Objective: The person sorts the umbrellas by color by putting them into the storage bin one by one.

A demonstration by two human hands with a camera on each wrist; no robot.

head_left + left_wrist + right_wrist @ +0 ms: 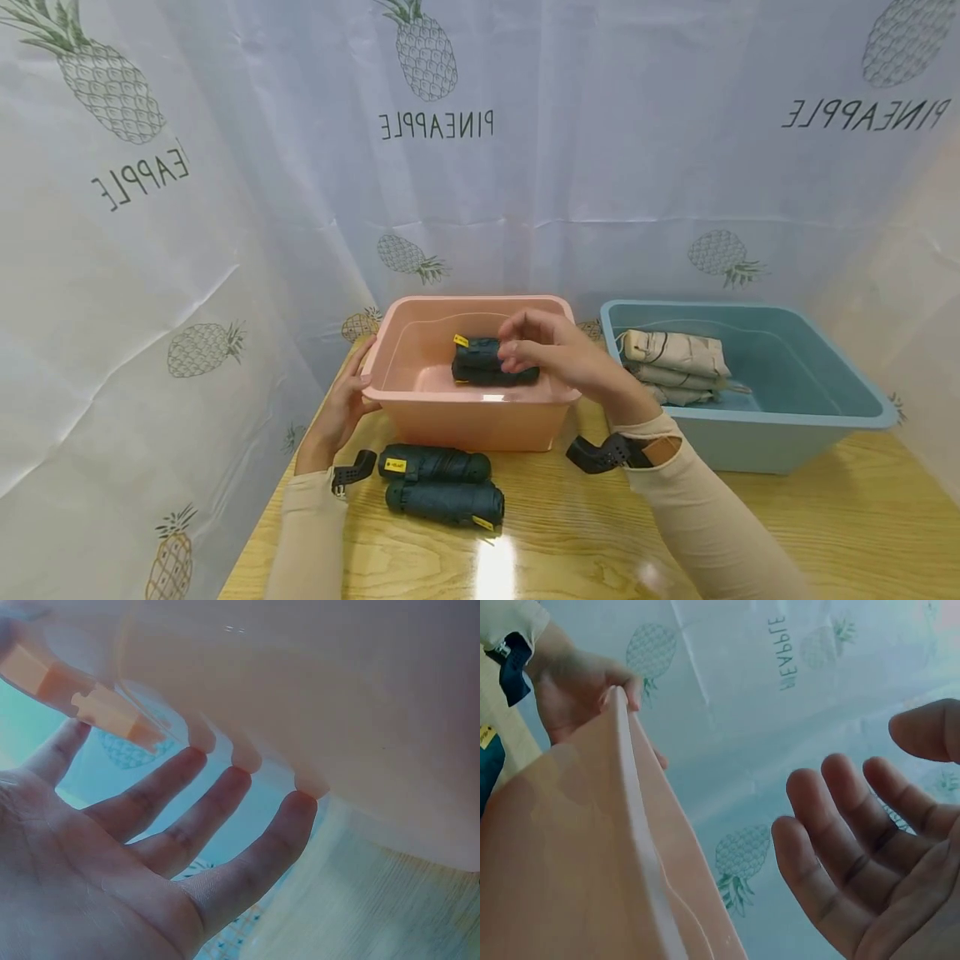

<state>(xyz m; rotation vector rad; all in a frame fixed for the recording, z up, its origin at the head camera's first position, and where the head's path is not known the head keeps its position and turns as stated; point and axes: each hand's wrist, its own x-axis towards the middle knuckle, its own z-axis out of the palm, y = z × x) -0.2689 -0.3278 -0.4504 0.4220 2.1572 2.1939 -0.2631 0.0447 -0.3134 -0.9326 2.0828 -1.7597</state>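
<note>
A pink plastic bin [472, 421] stands on the table, with dark folded umbrellas [480, 375] lying inside it. At its left end my left hand [345, 408] touches the outside near the rim; the left wrist view has those fingers [217, 802] fairly straight, tips against the wall. Over the bin's right part, my right hand [558, 350] hovers with loosely bent fingers and covers some of the umbrellas. Nothing lies in its palm [900, 892] in the right wrist view. Two more dark folded umbrellas, an upper one [442, 464] and a lower one [442, 502], lie before the bin.
A blue-grey bin [750, 433] stands to the right, holding several beige rolled fabric bundles [678, 354] at its left end. Behind both bins hangs a white curtain [562, 183] printed with pineapples. The wooden table [570, 542] is shiny in front.
</note>
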